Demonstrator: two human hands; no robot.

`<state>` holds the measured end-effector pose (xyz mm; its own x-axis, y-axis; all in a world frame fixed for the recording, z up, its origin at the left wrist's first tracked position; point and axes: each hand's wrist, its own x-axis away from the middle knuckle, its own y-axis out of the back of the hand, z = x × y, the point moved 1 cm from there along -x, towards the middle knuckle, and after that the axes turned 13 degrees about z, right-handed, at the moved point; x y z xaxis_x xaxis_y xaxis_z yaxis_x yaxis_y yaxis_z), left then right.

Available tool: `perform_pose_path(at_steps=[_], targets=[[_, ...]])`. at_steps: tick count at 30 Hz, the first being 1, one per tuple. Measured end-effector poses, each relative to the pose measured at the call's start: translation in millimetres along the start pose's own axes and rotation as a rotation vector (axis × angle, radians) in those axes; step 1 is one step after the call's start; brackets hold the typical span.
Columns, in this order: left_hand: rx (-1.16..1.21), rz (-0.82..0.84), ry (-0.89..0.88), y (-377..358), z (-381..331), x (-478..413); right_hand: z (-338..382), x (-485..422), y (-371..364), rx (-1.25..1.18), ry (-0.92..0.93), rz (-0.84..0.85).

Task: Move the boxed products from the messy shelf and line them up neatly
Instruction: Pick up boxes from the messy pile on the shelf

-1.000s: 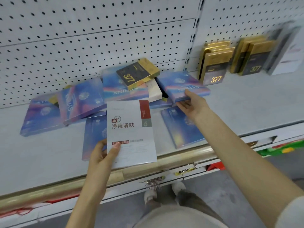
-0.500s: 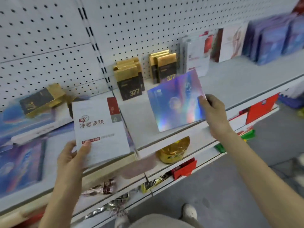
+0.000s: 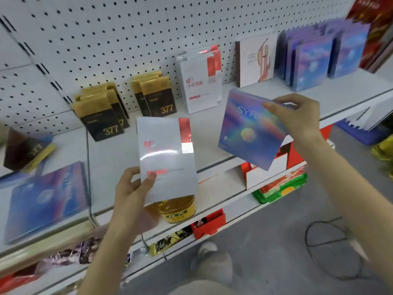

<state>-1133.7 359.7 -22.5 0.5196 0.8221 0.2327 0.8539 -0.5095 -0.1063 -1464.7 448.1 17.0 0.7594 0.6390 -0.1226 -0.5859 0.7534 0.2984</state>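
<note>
Left fingers [image 3: 150,178] pinch the lower left corner of a white box [image 3: 165,150], thumb on its face. The left hand [image 3: 131,190] holds it upright over the front edge of the shelf [image 3: 212,135]. Right fingers [image 3: 274,107] pinch the upper right corner of a blue box [image 3: 248,130]. The right hand [image 3: 297,118] holds it tilted, also over the shelf's front edge, off the board. At the shelf's back stand gold-black boxes [image 3: 102,118], standing white boxes [image 3: 197,86] and, toward its right end, standing blue boxes [image 3: 310,62]. Toward the shelf's left end a flat blue box [image 3: 44,199] lies face up.
</note>
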Motion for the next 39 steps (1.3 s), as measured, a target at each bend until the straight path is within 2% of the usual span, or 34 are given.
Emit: perform_pose_path(at_steps=[7,14,20,22,26,28,35,39], targets=[[-0.157,0.02,-0.09,-57.4,2.4,-86.0,-21.3,-69.1,22.6,-0.067,-0.003,-0.058],[-0.096,0.057,-0.224,-127.5,3.3,-215.7,-38.1,-152.4,30.8,-0.002,0.048,0.061],[-0.232,0.045,-0.263,-149.4,20.3,-292.2,-57.0,-208.9,35.3,0.001,0.079,0.141],[-0.306,-0.028,-0.255,-154.0,24.0,-302.9,-63.3,-219.5,38.8,0.007,0.093,0.157],[-0.584,-0.341,-0.291,-159.7,25.5,-301.2,-71.7,-231.7,43.7,-0.028,0.088,0.183],[-0.58,-0.395,-0.314,-161.2,26.3,-301.3,-75.2,-235.3,46.3,-0.051,0.088,0.198],[-0.588,-0.497,-0.2,-167.1,25.0,-301.9,-83.8,-249.3,50.5,-0.059,0.052,0.265],[-0.576,-0.616,-0.231,-176.2,23.7,-291.5,-86.1,-255.0,52.5,-0.061,0.058,0.32]])
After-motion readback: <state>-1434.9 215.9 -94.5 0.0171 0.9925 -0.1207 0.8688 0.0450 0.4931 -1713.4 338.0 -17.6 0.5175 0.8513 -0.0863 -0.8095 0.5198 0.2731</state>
